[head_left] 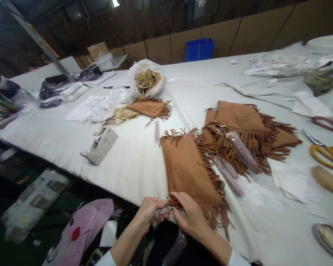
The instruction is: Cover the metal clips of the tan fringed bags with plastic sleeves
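Counter: the white cloth top point(140, 162) spreads out under and around the fringed bag point(188, 166).
Pile of bags: more brown bags point(240, 116) lie beyond and to the right of the fringed bag, their fringe meeting its fringe.
Fringed bag: flat at the near edge of the counter, just beyond both hands; its long axis runs away from the person, the far end leaning a little left, and the clasp corner is the near left one.
Tape dispenser: grey point(104, 146), left of the fringed bag, well apart from it.
Right grip: the nearer one point(190, 214), over the fringed bag's near edge, with fingers and thumb drawn together around that corner; the exact pinch point is hidden.
Left grip: just outside the same corner point(152, 211), left of the fringed bag, fingers and thumb clamped on crumpled clear wrap point(159, 214).
Wrapped strap: hangs below the fringed bag's near edge point(176, 248); whether it joins that wrap cannot be told.
Clasp: gold point(168, 200), at the fringed bag's near left corner, between the two sets of fingertips.
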Tool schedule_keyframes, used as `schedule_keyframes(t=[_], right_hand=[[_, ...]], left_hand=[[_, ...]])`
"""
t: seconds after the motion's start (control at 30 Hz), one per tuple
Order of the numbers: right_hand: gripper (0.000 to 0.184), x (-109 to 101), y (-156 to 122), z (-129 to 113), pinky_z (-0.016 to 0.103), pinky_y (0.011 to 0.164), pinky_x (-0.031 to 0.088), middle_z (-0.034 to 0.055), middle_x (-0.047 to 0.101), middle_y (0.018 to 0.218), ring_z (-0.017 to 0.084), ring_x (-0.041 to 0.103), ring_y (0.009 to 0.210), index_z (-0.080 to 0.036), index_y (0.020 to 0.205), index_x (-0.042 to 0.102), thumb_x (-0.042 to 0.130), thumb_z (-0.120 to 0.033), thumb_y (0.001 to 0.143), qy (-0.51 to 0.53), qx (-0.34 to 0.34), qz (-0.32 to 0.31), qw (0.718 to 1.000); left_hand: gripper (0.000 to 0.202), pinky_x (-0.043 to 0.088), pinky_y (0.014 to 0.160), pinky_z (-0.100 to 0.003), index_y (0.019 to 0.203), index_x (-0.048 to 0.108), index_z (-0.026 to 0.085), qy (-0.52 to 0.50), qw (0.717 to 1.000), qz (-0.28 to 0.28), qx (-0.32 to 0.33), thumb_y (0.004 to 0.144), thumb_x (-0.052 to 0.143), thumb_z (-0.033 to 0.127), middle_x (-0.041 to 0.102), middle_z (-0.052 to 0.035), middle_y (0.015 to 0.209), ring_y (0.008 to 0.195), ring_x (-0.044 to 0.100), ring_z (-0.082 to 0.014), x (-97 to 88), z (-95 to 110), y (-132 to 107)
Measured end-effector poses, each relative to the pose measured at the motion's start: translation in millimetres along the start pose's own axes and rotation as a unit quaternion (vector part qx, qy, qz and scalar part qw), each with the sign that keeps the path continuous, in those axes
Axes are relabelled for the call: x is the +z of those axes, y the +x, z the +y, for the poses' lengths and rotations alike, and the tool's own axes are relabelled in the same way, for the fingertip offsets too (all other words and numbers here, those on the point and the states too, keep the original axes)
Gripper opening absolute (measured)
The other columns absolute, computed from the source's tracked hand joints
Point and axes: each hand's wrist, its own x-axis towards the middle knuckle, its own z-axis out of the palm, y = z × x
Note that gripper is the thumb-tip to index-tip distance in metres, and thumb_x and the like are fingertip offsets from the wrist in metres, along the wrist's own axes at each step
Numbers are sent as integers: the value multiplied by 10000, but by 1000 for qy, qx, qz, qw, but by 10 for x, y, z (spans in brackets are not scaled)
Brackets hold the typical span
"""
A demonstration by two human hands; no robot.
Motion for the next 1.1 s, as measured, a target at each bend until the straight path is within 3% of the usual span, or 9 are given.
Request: schedule_keyframes(t=[0.17,0.3,0.57,0.73,0.83,1.0,1.1], right_hand=[[214,-295,352,-106,255,669,412,42,626,800,167,571,731,-203,1011,660,556,-244,828,10,33,-150,988],[121,-396,520,-123,229,639,370,16,610,750,147,548,686,-212,868,697,639,-236,764,10,17,-218,976],[186,-261,329,-63,216,633,377,14,568,766,146,540,723,-201,851,662,579,-93,725,-13,9,-193,981],[387,-236,296,-12,228,626,400,19,620,768,143,545,658,-192,1099,625,581,-121,721,48,18,-162,985],[396,-262,315,-15,223,597,398,16,638,742,136,537,607,-183,1144,619,579,-168,750,94,29,-153,983],[208,-293,466,-76,202,537,339,-3,620,630,119,498,548,-180,937,701,590,-289,799,88,61,-210,972],[127,-276,609,-89,189,502,293,-33,566,576,98,452,522,-180,826,702,646,-254,739,55,57,-247,966]], left_hand=[[290,357,422,-229,621,651,86,14,1000,5,22,560,732,358,641,-70,513,433,556,-132,42,31,-37],[311,344,425,-226,610,649,91,19,999,-2,34,544,748,379,630,-61,489,411,526,-116,46,63,-55],[327,357,422,-214,627,625,99,21,999,-47,13,558,736,399,636,-62,510,430,552,-121,19,93,8],[255,367,415,-223,602,595,126,20,999,-37,3,538,725,336,633,-54,499,440,576,-145,43,117,62],[200,371,410,-232,577,588,131,15,999,-28,0,540,691,299,627,-56,480,429,575,-154,50,131,76],[154,347,408,-221,550,542,143,10,1000,-12,23,569,643,259,587,-36,429,394,538,-129,69,105,51],[232,345,422,-209,694,467,192,-7,998,14,66,579,657,259,576,21,431,398,533,-123,87,65,37]])
